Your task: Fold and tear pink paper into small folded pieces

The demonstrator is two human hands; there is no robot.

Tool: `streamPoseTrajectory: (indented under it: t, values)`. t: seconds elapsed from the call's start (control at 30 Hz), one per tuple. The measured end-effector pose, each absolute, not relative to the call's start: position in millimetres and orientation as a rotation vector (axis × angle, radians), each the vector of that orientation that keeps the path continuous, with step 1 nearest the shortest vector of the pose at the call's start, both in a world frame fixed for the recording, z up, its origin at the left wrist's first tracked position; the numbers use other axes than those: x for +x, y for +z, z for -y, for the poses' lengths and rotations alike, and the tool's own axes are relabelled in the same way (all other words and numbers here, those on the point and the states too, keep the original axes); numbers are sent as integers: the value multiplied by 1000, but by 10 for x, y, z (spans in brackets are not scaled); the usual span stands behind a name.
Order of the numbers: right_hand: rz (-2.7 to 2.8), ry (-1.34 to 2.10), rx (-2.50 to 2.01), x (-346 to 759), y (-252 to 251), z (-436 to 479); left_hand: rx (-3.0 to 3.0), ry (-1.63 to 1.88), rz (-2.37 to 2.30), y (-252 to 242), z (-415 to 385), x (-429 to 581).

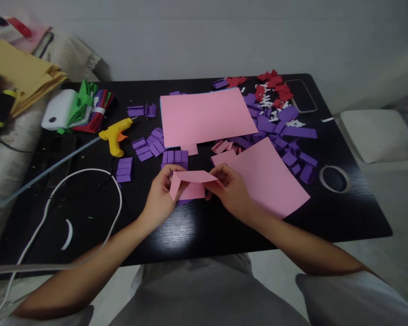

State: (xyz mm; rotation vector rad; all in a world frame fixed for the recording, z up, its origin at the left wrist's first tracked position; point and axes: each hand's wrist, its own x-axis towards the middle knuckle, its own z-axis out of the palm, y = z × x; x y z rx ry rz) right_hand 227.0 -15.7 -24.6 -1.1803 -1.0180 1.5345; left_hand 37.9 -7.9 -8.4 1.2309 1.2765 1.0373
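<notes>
Between my two hands, low over the front middle of the black table [217,240], is a small folded piece of pink paper [192,191]. My left hand [161,192] pinches its left end, and my right hand [231,190] grips the right end. The paper bends along creases, with its sides angled down. Just behind it lie folded purple paper pieces [175,157]. A larger pink sheet [270,179] rests partly behind my right hand and forearm. Farther back, another pink sheet [207,115] lies over a blue edge. Small pink folded pieces [222,146] sit between the two sheets.
A yellow glue gun [115,136] with a long glue stick lies at left, near a white cable [119,199] that loops over my left forearm. Purple, red and white paper scraps [275,108] pile up at back right. A tape roll [334,179] lies near the right edge.
</notes>
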Motion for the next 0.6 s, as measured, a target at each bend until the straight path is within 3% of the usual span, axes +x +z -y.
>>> streamPoseTrajectory:
  t: [0.6]
  values:
    - [979,1569,-1241,2267,-221,161,1261,998,-1322,-143,98,385]
